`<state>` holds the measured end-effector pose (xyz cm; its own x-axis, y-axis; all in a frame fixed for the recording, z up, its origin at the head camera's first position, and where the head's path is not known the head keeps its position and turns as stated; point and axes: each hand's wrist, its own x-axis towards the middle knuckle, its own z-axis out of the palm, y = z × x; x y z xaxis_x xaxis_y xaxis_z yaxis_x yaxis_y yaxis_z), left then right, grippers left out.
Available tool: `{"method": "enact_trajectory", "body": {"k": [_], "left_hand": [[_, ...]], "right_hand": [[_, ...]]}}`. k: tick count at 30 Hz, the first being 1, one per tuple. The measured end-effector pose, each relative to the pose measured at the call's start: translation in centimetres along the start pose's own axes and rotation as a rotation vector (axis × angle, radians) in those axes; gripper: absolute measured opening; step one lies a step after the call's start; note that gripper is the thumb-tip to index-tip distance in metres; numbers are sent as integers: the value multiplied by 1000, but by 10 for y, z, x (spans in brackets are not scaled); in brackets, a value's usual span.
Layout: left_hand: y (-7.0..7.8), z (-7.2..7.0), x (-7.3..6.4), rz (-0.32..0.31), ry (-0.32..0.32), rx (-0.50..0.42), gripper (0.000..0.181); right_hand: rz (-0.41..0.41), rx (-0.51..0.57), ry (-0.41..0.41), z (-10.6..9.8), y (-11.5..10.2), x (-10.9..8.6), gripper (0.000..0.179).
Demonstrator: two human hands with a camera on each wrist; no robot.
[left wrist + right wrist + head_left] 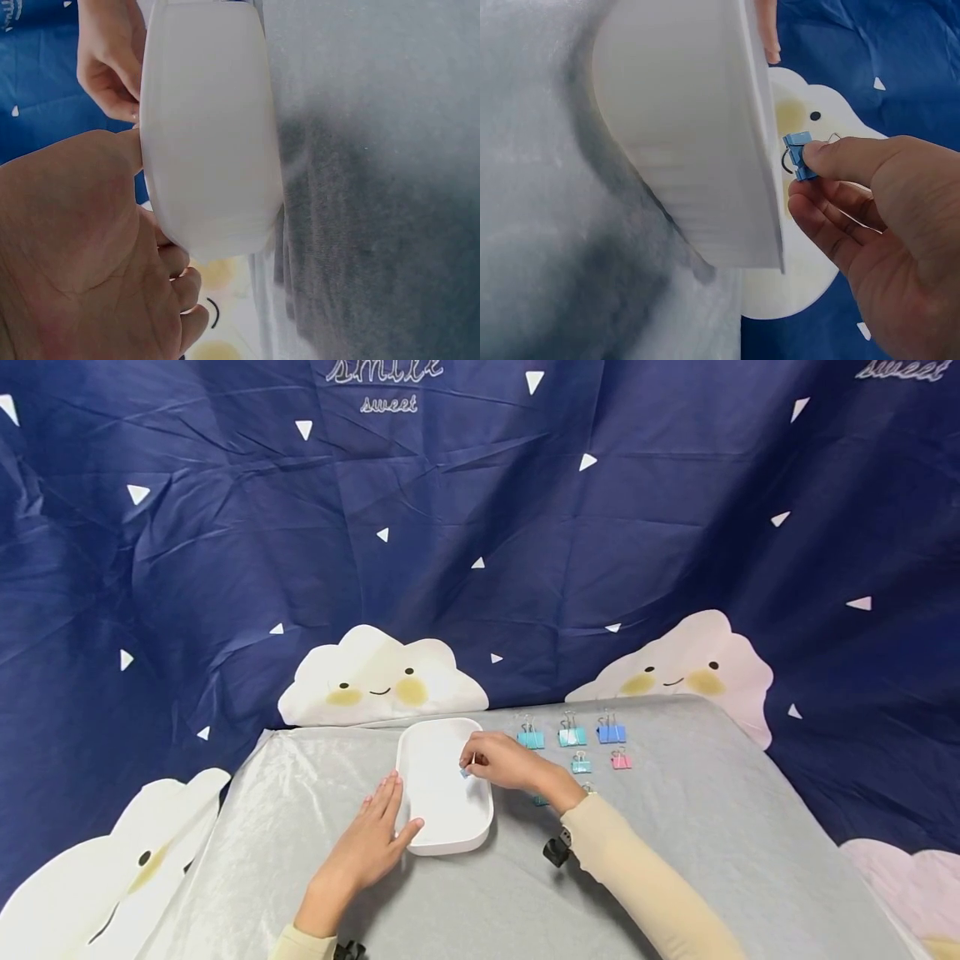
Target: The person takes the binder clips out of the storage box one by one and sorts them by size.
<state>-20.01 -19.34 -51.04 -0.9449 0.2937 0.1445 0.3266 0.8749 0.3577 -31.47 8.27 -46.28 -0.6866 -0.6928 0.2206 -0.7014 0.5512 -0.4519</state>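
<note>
A white rounded tray sits on the grey cloth, its side wall filling much of both wrist views. My right hand is over the tray's right part and pinches a small blue binder clip between thumb and fingers; a wire handle sticks out beside the thumb. My left hand rests at the tray's left edge, fingers extended along the rim and thumb over the near left side. In the left wrist view the left palm lies beside the tray wall.
Right of the tray stand binder clips in rows: teal ones, a blue clip, and a small pink clip. Some clips are partly hidden by the right forearm. Behind the grey cloth hangs a navy curtain with smiling clouds.
</note>
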Motion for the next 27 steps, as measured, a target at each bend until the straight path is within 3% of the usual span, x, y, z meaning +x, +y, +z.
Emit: {"method": "enact_trajectory", "body": {"k": [5, 10, 17, 27], "left_hand": [[0, 1, 1, 27, 34, -3, 82], [4, -3, 2, -4, -22, -3, 85], [2, -2, 0, 11, -1, -3, 83], [0, -2, 0, -3, -26, 9, 85]], "right_hand": [[-4, 22, 31, -12, 1, -14, 10], [-4, 5, 56, -25, 4, -27, 11], [26, -27, 88, -40, 12, -46, 7], [77, -33, 151, -55, 32, -74, 6]]}}
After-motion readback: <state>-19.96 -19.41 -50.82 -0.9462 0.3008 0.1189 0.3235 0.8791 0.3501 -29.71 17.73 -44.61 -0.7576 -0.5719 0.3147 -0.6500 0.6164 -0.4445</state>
